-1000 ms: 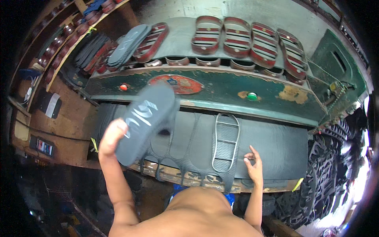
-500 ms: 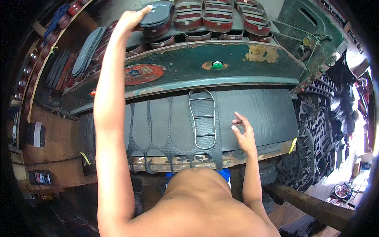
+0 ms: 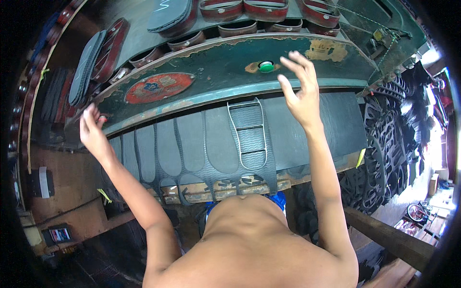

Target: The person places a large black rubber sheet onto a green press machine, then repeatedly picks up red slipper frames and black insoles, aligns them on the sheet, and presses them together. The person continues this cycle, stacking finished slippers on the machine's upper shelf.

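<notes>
My left hand (image 3: pixel 94 132) is raised at the left end of a green machine beam (image 3: pixel 221 69), its fingers stretched out close to a small red button (image 3: pixel 103 118). I cannot tell whether they touch it. My right hand (image 3: pixel 303 93) is open, fingers apart and empty, just right of a green push button (image 3: pixel 266 67) on the beam. Below the beam lies a black rubber sheet (image 3: pixel 341 127). A sole-shaped metal cutting die (image 3: pixel 249 127) with crossbars sits on it. Left of the die are several sole-shaped cuts (image 3: pixel 194 144) in the sheet.
On the machine's top stand red sole-shaped dies (image 3: pixel 265 11) and a stack of grey soles (image 3: pixel 170 17). Another grey stack (image 3: pixel 86 69) leans at the left. Cut rubber scraps (image 3: pixel 377 144) hang at the right, above a wooden beam (image 3: pixel 389 240). A small screen (image 3: pixel 60 234) is at lower left.
My left hand has left the grey sole stack on top and come down to the red button. My right hand has risen from over the sheet to beside the green button.
</notes>
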Demonstrator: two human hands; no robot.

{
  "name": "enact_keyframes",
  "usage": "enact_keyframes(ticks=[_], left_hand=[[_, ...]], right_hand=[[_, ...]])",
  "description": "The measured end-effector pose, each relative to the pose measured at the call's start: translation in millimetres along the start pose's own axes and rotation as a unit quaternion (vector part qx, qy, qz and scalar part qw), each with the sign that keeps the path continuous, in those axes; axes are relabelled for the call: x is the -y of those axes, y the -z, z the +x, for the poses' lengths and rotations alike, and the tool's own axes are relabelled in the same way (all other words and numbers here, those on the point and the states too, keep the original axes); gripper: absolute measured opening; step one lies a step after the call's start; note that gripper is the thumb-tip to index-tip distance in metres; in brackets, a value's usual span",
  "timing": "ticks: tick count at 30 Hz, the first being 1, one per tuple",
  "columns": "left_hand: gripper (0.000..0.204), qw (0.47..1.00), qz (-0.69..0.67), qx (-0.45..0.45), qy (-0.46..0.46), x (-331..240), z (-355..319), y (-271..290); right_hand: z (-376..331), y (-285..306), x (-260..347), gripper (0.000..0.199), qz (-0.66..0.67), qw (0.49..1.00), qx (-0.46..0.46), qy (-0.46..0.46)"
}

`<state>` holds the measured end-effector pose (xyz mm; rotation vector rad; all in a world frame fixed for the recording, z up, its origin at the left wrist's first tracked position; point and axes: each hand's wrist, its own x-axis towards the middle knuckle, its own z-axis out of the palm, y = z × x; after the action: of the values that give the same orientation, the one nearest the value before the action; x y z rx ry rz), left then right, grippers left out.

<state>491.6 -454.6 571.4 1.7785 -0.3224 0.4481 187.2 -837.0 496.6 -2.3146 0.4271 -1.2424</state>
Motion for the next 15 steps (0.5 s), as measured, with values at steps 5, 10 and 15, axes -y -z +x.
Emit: enact_keyframes(ticks=[5, 10, 15], left_hand=[[0.051, 0.978, 0.042, -0.187, 0.077, 118, 1, 45], [0.074, 0.974, 0.056, -0.207, 0.073, 179, 45, 32], [0.090, 0.960, 0.111, -0.256, 0.028, 200, 70, -3]], right_hand=[[40, -41, -18, 0.055, -0.057, 0.990, -0.104, 0.083], [44, -75, -41, 0.066, -0.152, 0.970, -0.153, 0.110], [42, -94, -56, 0.062, -0.195, 0.964, -0.165, 0.079]])
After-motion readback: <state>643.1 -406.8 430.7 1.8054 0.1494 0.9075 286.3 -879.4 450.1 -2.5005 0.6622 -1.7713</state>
